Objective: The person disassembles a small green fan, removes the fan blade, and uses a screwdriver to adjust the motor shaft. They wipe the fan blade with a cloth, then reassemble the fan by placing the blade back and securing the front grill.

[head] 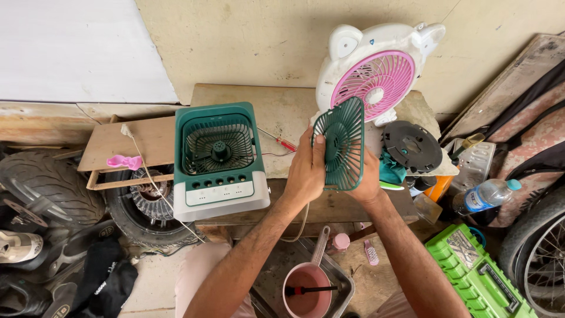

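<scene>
I hold a dark green fan grille (342, 141) upright over the wooden bench (276, 112), seen nearly edge-on. My left hand (307, 168) grips its left rim with the thumb on the front. On the other side, my right hand (368, 179) holds the lower right rim, partly hidden behind the grille. A green and white box fan (218, 159) lies on its back to the left, its front open with the hub showing.
A white and pink round fan (376, 73) leans on the wall. A black disc (412, 146), red screwdriver (286, 144), water bottle (485, 196), green tool case (477, 271), pink saucepan (309, 291) and tyres (53, 185) surround the bench.
</scene>
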